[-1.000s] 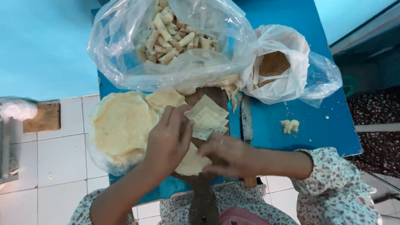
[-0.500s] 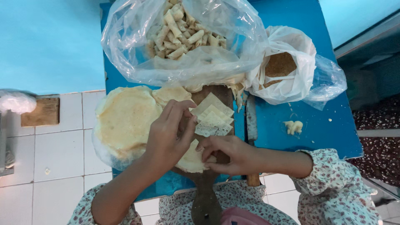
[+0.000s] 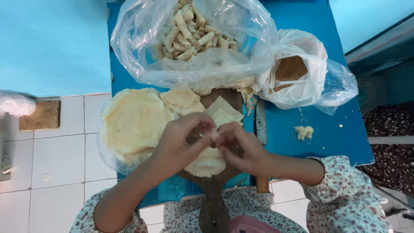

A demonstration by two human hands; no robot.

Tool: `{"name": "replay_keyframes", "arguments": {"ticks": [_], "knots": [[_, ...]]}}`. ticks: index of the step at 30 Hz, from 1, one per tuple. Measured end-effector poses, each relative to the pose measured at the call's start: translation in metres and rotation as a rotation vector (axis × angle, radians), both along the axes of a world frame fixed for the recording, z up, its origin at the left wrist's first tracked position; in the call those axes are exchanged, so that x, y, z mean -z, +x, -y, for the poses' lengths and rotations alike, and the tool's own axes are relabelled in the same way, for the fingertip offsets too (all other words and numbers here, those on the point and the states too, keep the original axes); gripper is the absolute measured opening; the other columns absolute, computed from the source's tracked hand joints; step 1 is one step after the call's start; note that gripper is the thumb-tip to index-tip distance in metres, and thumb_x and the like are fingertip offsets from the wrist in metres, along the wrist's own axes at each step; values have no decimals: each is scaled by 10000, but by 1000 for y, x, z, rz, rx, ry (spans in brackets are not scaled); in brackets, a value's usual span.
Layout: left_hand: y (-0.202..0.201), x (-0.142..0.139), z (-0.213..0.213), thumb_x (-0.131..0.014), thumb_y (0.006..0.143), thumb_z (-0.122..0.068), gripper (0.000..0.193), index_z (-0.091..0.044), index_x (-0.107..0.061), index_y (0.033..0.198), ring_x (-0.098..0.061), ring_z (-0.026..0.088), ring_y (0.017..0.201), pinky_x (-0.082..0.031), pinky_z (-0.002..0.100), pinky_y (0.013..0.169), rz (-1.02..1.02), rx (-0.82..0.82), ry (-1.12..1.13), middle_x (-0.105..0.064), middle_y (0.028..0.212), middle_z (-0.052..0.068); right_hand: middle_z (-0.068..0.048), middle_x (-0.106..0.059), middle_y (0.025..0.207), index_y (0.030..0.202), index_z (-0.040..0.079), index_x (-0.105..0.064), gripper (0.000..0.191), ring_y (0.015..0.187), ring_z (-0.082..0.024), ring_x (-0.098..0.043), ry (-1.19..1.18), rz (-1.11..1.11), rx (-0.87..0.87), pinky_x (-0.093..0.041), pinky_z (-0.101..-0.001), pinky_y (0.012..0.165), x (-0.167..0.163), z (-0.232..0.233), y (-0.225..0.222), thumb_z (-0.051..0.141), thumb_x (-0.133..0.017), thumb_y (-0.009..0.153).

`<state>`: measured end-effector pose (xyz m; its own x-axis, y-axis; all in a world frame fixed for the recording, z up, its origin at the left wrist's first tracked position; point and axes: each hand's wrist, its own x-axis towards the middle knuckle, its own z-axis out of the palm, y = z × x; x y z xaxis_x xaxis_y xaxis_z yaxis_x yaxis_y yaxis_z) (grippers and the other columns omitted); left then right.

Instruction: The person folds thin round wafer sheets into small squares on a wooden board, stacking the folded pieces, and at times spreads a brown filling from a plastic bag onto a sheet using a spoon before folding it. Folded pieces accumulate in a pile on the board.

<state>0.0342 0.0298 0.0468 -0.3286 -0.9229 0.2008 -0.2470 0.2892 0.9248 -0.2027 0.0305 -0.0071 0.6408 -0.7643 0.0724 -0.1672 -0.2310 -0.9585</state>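
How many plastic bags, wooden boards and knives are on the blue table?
Plastic bags: 2, a clear bag of rolls and a white bag of crumbs
Wooden boards: 1, the wooden board under the hands
Knives: 1, the knife beside the board
Total: 4

We have drawn our left hand (image 3: 179,142) and right hand (image 3: 241,149) together over the wrapper (image 3: 207,162); a second ago they lay spread flat on it. Now our fingertips (image 3: 213,134) meet, pinching a fold of it between them.
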Motion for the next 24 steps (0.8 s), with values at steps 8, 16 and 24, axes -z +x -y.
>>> {"name": "replay_keyframes", "arguments": {"ticks": [8,16,24], "knots": [[2,0,5,-787,773,-167,367,-52,-646,1092,-776,288,872,-588,373,742,221,172,210,-755,904,141,-63,-566,1105,1336,103,-375,379,972,-101,-578,280,227,-8,-487,-258,801,-8,11,-11,-66,-538,1038],[3,6,4,-818,717,-186,266,-33,-673,879,-686,387,828,-515,497,693,490,248,39,-680,824,165,-67,-582,1083,1339,120,-384,389,950,-107,-574,430,345,18,-505,-278,786,-11,21,-19,-34,-552,1024],[0,4,4,-731,835,-150,225,-36,-585,963,-721,349,836,-537,478,701,360,269,129,-725,839,109,-64,-582,1109,1372,121,-426,433,954,-116,-569,606,490,105,-461,-267,772,-17,31,-32,-14,-581,991]]}}
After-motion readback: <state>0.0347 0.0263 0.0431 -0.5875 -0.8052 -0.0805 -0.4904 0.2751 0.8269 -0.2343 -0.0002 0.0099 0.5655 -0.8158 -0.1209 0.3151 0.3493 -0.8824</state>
